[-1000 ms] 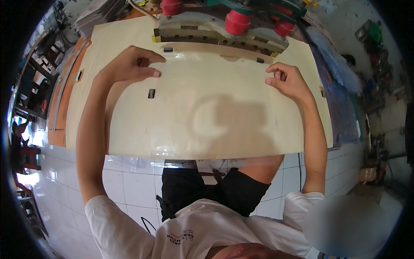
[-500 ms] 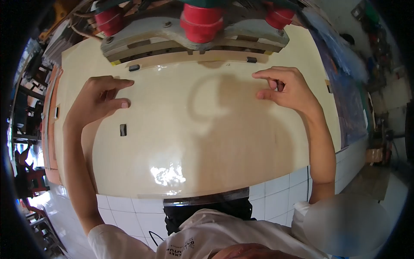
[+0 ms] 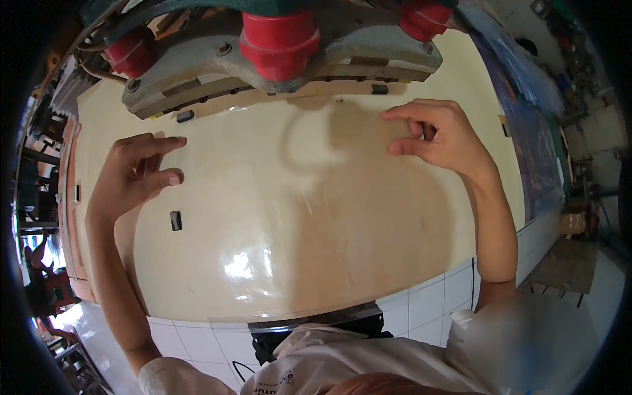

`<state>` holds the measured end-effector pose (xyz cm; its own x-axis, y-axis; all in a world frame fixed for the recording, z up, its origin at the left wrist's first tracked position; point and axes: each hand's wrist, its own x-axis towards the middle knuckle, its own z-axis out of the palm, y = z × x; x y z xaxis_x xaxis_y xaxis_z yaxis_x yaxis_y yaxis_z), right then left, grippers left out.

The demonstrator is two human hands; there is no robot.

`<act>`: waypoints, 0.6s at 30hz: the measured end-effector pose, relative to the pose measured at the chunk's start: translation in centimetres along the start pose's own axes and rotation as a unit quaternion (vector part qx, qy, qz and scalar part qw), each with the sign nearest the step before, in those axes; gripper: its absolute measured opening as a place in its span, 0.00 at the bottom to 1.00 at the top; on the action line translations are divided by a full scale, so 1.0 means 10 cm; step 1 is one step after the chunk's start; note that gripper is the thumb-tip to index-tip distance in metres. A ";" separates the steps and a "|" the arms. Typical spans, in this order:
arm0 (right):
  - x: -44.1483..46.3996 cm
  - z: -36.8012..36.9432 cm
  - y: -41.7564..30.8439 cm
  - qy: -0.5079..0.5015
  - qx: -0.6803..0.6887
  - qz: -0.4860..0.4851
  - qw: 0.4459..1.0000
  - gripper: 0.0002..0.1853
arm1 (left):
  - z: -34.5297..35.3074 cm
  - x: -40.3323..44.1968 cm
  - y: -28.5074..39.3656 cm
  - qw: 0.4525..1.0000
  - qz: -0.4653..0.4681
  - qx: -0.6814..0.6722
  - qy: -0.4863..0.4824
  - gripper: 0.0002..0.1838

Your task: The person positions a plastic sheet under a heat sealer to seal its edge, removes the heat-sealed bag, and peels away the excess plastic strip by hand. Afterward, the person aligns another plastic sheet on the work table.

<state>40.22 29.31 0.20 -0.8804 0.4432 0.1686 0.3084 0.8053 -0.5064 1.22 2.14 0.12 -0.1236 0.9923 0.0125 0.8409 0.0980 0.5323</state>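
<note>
A glossy clear sheet lies over the cream table surface and overhangs its front edge. My left hand is at the left of the sheet, thumb and index finger apart, nothing between them. Close above its index finger sits a small black block, and another black block lies below the hand. At the upper right my right hand has its index finger and thumb apart, with nothing visible between them and its other fingers curled. A third black block lies just beyond it.
A heavy metal press bar with red cylinders spans the far side, beyond both hands. Bluish plastic sheeting hangs at the right edge. A wooden bench stands on the right. White floor tiles show in front.
The view has shifted, so the press bar appears larger and nearer. Both hands appear farther apart, and the left hand sits lower in view. The fingers keep much the same pose.
</note>
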 end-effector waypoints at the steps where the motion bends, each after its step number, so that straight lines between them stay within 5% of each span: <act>1: 0.00 -0.01 0.00 -0.006 -0.017 0.005 1.000 0.26 | 0.00 0.00 0.00 1.000 0.003 -0.003 -0.002 0.38; 11: -0.01 0.03 0.05 0.008 0.020 -0.014 1.000 0.25 | 0.02 0.00 0.05 1.000 0.008 -0.007 0.017 0.32; 18: -0.01 0.03 0.06 0.011 0.027 -0.023 0.999 0.25 | 0.00 0.00 0.01 1.000 0.008 -0.006 0.000 0.38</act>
<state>40.38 29.66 -0.39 -0.8853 0.4147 0.2104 0.2476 0.8033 -0.5416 1.28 2.11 0.17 -0.1092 0.9938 0.0207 0.8368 0.0806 0.5415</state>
